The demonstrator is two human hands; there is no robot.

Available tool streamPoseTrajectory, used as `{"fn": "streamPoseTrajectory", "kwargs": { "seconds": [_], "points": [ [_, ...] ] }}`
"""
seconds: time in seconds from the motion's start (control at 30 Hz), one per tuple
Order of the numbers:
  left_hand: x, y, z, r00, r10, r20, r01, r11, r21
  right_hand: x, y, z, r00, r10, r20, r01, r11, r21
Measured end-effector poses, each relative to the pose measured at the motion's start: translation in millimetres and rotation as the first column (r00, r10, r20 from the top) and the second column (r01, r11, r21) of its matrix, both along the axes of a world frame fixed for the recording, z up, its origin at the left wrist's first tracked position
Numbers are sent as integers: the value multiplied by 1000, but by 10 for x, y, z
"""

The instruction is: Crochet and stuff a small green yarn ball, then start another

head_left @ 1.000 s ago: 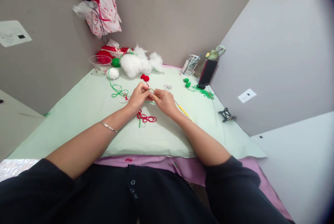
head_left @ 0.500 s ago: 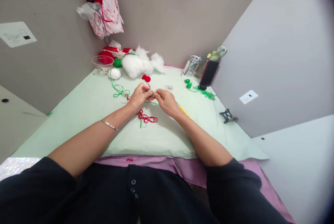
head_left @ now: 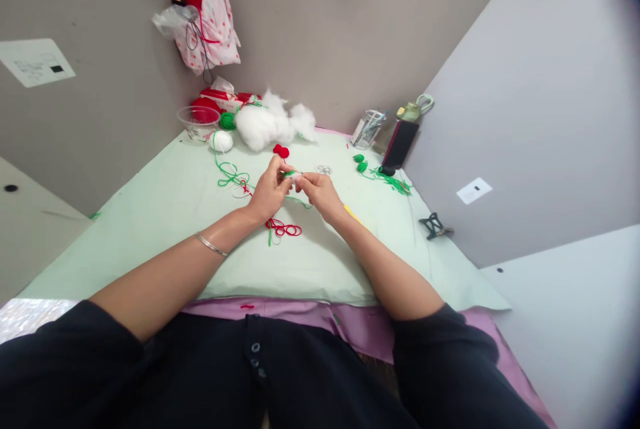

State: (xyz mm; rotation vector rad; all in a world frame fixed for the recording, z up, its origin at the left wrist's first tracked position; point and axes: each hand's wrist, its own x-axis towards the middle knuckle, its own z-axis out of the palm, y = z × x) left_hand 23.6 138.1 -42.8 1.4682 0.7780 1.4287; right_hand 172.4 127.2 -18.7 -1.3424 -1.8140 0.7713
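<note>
Above the middle of the pale green tabletop, my left hand (head_left: 270, 190) is closed on a small green piece (head_left: 289, 175). A tuft of white stuffing (head_left: 296, 177) shows at that piece, and the fingertips of my right hand (head_left: 320, 194) pinch it. Both hands nearly touch. A green strand hangs below them. Just behind my left hand lies a small red crocheted piece (head_left: 281, 151). Loops of red yarn (head_left: 284, 227) lie in front of the hands, and a yellow-handled tool (head_left: 353, 214) is partly hidden by my right forearm.
White stuffing (head_left: 260, 125), a clear tub (head_left: 199, 123) and a white yarn ball (head_left: 221, 141) stand at the back left. At the back right are a pen cup (head_left: 367, 129), a phone (head_left: 401, 143), a bottle (head_left: 411, 109) and green pieces (head_left: 361, 165). A black stand (head_left: 435, 225) is farther right.
The green piece now shows between my fingers, with white stuffing beside it. My left hand has turned slightly, and more of the green strand below is visible. The view has shifted a little.
</note>
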Motion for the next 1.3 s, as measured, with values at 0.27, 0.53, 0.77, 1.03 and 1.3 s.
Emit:
{"fn": "streamPoseTrajectory", "kwargs": {
  "seconds": [0.27,0.53,0.77,1.03,1.3],
  "points": [
    [-37,-34,57,996,-88,20,88,996,-13,-3,-54,36,994,-96,52,93,994,57],
    [-58,50,32,997,-61,49,64,996,-67,-13,-163,133,995,-39,93,27,992,126],
    [7,0,53,998,-23,60,25,999,-29,-7,-47,58,998,36,-46,-35,999,29],
    [-28,-68,131,993,-90,76,96,992,-78,18,-29,44,998,-23,-56,25,999,35],
    [-44,-13,81,982,-127,143,158,960,-230,-26,-117,60,984,-106,145,88,988,131]
  ]
}}
